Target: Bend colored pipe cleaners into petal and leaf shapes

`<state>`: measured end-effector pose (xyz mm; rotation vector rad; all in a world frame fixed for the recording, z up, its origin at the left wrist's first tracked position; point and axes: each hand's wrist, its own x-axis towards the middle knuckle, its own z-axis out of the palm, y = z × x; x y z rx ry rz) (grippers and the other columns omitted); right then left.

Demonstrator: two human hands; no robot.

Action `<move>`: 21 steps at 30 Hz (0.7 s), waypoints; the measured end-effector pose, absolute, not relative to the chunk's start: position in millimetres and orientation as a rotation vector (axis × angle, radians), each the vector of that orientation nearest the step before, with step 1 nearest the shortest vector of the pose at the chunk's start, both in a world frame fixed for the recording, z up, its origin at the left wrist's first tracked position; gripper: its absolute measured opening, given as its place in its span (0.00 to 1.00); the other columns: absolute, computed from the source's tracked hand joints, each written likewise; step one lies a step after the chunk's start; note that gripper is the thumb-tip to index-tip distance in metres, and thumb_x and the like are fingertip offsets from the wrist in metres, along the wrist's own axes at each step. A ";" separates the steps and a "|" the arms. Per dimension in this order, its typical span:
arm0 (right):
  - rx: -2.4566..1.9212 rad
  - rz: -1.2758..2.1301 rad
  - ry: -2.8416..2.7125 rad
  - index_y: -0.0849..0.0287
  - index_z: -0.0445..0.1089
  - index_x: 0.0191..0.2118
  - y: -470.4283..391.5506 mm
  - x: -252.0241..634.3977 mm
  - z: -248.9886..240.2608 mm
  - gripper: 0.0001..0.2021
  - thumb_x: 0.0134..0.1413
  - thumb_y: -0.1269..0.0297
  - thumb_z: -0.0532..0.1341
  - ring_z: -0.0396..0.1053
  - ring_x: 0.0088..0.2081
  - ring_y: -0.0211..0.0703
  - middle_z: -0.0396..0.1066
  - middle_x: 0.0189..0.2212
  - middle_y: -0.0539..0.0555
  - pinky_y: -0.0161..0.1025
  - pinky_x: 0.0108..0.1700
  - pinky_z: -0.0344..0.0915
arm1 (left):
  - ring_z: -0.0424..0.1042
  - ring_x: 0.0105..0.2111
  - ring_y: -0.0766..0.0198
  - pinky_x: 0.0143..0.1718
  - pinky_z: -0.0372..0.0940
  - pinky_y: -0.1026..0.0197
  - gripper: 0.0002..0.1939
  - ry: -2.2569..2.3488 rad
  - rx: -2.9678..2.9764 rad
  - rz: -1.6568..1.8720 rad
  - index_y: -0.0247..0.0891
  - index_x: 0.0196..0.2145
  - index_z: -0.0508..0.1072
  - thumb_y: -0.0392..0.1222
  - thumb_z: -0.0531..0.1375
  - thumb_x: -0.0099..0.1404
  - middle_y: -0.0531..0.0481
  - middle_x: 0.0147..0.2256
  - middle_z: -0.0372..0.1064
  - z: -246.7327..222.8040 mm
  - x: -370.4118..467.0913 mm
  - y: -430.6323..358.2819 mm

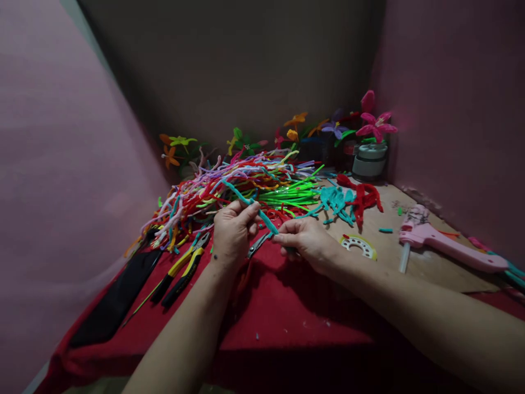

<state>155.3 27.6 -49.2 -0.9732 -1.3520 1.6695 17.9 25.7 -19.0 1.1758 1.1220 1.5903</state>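
A turquoise pipe cleaner (266, 221) slants between my two hands above the red cloth. My left hand (235, 230) pinches it near its middle, and its upper end points up and left over the pile. The fingers of my right hand (305, 241) are closed on its lower right end. Just beneath, between the hands, lie scissors (258, 245), partly hidden. Behind them is a heap of many-coloured pipe cleaners (205, 186), with a bundle of bright green ones (291, 192) at its right. Turquoise looped pieces (336, 201) and red ones (365, 198) lie beyond my right hand.
Yellow-black pliers (186, 268) and a black flat object (117, 295) lie at the left. On the brown board (426, 279) at the right are a pink glue gun (447, 243) and a yellow-white ring (357, 246). Pipe-cleaner flowers (377, 126) stand along the back.
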 end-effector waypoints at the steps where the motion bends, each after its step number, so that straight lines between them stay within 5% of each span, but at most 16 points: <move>1: -0.973 1.677 -1.354 0.61 0.63 0.18 27.5 155.3 -50.5 0.08 0.40 0.67 0.62 0.52 0.11 0.28 0.62 0.11 0.47 0.30 0.15 0.46 | 0.54 0.11 0.78 0.12 0.46 0.71 0.09 1.116 1.168 1.616 0.33 0.23 0.66 0.39 0.64 0.49 0.57 0.16 0.62 -18.0 15.5 27.0; 6: -0.930 1.718 -1.299 0.62 0.64 0.21 31.9 157.7 -57.5 0.09 0.38 0.64 0.64 0.53 0.11 0.28 0.63 0.12 0.47 0.29 0.14 0.44 | 0.55 0.13 0.78 0.15 0.51 0.72 0.11 0.885 0.933 1.789 0.34 0.26 0.65 0.39 0.65 0.48 0.58 0.18 0.61 -15.5 2.5 34.6; 13: -0.872 1.693 -1.238 0.63 0.64 0.20 34.3 161.7 -53.5 0.10 0.39 0.63 0.64 0.55 0.13 0.28 0.64 0.14 0.48 0.30 0.16 0.48 | 0.55 0.14 0.78 0.15 0.47 0.71 0.12 0.974 1.108 1.151 0.31 0.27 0.69 0.44 0.65 0.50 0.56 0.18 0.60 -33.2 11.8 30.2; 21: -0.744 1.717 -1.308 0.64 0.69 0.25 36.0 164.2 -57.1 0.09 0.44 0.61 0.61 0.63 0.20 0.34 0.69 0.21 0.54 0.34 0.24 0.57 | 0.53 0.14 0.77 0.15 0.46 0.70 0.11 1.046 1.161 1.133 0.31 0.24 0.70 0.42 0.65 0.49 0.57 0.15 0.57 -36.6 12.6 29.8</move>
